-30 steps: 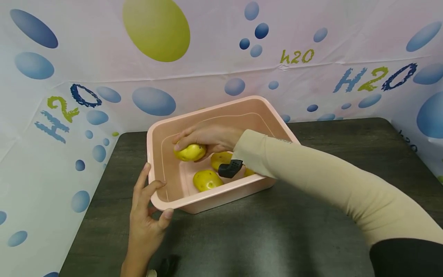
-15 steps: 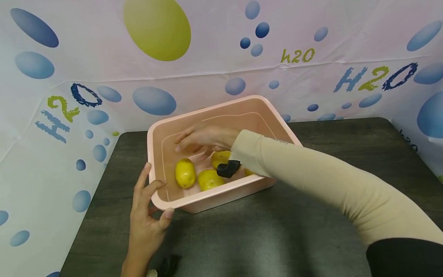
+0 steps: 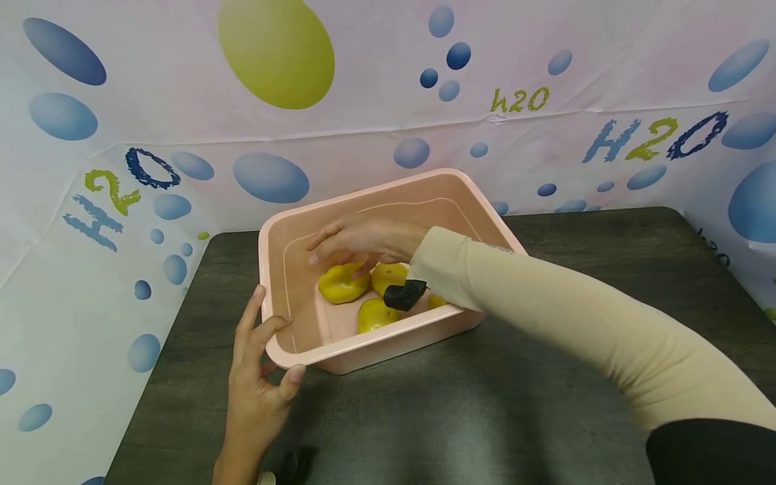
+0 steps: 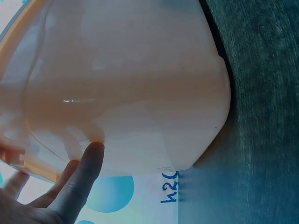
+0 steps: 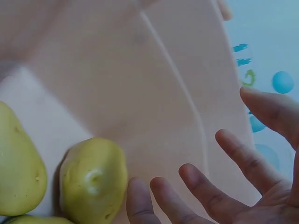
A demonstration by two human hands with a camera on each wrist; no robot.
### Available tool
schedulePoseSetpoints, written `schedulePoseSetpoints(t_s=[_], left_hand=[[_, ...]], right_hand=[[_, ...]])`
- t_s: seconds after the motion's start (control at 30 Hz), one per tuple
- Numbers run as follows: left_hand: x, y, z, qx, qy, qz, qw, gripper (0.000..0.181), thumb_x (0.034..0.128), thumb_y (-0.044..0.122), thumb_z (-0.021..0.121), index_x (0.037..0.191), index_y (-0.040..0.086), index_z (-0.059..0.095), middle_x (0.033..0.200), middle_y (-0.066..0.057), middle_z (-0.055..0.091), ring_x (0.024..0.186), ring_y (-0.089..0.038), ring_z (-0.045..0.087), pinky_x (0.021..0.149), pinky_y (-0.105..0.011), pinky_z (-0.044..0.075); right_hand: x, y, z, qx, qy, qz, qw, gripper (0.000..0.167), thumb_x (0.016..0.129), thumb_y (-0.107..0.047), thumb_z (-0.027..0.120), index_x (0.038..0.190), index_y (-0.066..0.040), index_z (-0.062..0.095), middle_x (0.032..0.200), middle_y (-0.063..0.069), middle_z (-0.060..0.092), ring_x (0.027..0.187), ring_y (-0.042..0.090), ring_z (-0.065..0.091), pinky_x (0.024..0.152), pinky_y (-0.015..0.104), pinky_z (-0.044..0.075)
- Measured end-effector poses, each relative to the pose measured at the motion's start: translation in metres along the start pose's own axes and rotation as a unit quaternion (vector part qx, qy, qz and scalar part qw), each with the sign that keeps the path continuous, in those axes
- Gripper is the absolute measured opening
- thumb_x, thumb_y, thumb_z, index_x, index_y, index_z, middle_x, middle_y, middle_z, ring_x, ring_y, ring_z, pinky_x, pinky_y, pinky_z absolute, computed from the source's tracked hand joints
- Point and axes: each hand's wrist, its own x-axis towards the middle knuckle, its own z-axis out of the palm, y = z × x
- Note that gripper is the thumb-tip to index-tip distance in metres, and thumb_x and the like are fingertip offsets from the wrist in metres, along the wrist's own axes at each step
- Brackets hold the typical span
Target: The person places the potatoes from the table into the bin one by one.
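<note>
A pink plastic tub [image 3: 364,349] stands at an angle on the table, with several yellow potatoes lying on its floor. My left hand [image 3: 257,377] grips the tub's near-left corner, thumb on the front side and fingers about the left rim. Inside the tub, my right hand [image 3: 370,240] hovers with fingers spread, holding nothing. Just below it lies one potato [image 3: 341,285]; in the right wrist view a potato [image 5: 93,179] sits close by the fingertips, and contact is unclear. Another potato [image 3: 376,316] rests near the front wall. The sleeve and wrist camera partly cover the others.
The dark wooden table [image 3: 461,404] reaches toward me and to the right of the tub. Behind and at both sides hangs a white sheet [image 3: 376,81] printed with bubbles and lettering. A small dark object [image 3: 296,465] shows near my left wrist.
My right hand let go of the potato, which lay at the tub's front left and then shifted back and right beneath the hand. The front potato moved slightly right. My left hand stayed put.
</note>
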Motion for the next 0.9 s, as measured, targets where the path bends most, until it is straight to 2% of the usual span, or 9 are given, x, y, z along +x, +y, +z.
schedulePoseSetpoints(t_s=[0.27, 0.47, 0.57, 0.73, 0.87, 0.9], left_hand=[[0.000, 0.000, 0.001, 0.002, 0.000, 0.007, 1.0000, 0.059, 0.0968, 0.036, 0.077, 0.136, -0.002, 0.056, 0.175, -0.003, 0.021, 0.138, -0.012, 0.044, 0.083, -0.011, 0.058], [0.000, 0.001, 0.002, 0.004, 0.001, 0.004, 1.0000, 0.058, 0.0960, 0.034, 0.078, 0.136, -0.002, 0.056, 0.175, -0.002, 0.022, 0.138, -0.012, 0.044, 0.084, -0.011, 0.058], [0.000, 0.000, 0.002, 0.003, 0.000, 0.005, 1.0000, 0.059, 0.0960, 0.034, 0.078, 0.136, -0.003, 0.056, 0.175, -0.002, 0.021, 0.139, -0.012, 0.044, 0.084, -0.011, 0.058], [0.000, -0.001, 0.000, 0.017, -0.005, 0.003, 0.9998, 0.056, 0.0951, 0.031, 0.079, 0.137, -0.001, 0.057, 0.175, -0.002, 0.021, 0.138, -0.011, 0.044, 0.083, -0.010, 0.058], [0.000, 0.002, -0.003, 0.046, -0.011, -0.003, 0.9989, 0.053, 0.0916, 0.020, 0.080, 0.137, 0.002, 0.059, 0.175, 0.001, 0.022, 0.140, -0.009, 0.042, 0.089, -0.006, 0.054], [0.000, 0.003, -0.004, 0.054, -0.013, -0.004, 0.9984, 0.053, 0.0905, 0.018, 0.080, 0.137, 0.002, 0.059, 0.175, 0.001, 0.022, 0.142, -0.013, 0.042, 0.092, -0.006, 0.052]], right_hand=[[-0.022, -0.004, -0.007, -0.002, 0.010, -0.032, 0.9994, 0.051, 0.100, -0.038, 0.069, 0.148, -0.028, 0.058, 0.150, 0.000, 0.061, 0.140, 0.026, 0.055, 0.119, 0.053, 0.046], [-0.051, -0.002, -0.012, 0.018, 0.024, -0.085, 0.9959, 0.046, 0.100, -0.034, 0.069, 0.144, -0.027, 0.062, 0.147, -0.005, 0.061, 0.135, 0.020, 0.059, 0.113, 0.048, 0.052], [-0.066, 0.002, -0.015, 0.028, 0.044, -0.106, 0.9930, 0.041, 0.101, -0.031, 0.068, 0.141, -0.026, 0.065, 0.145, -0.007, 0.062, 0.134, 0.019, 0.058, 0.111, 0.049, 0.053], [-0.090, 0.015, -0.022, 0.032, 0.100, -0.109, 0.9885, 0.039, 0.103, -0.025, 0.065, 0.142, -0.021, 0.064, 0.147, -0.002, 0.061, 0.136, 0.023, 0.055, 0.110, 0.051, 0.053], [-0.111, 0.032, -0.033, 0.027, 0.123, -0.114, 0.9855, 0.044, 0.105, -0.026, 0.061, 0.148, -0.018, 0.059, 0.153, 0.000, 0.056, 0.141, 0.025, 0.051, 0.114, 0.053, 0.050], [-0.118, 0.036, -0.036, 0.025, 0.129, -0.117, 0.9844, 0.044, 0.105, -0.026, 0.060, 0.149, -0.017, 0.058, 0.155, 0.001, 0.054, 0.143, 0.026, 0.050, 0.116, 0.053, 0.049]])
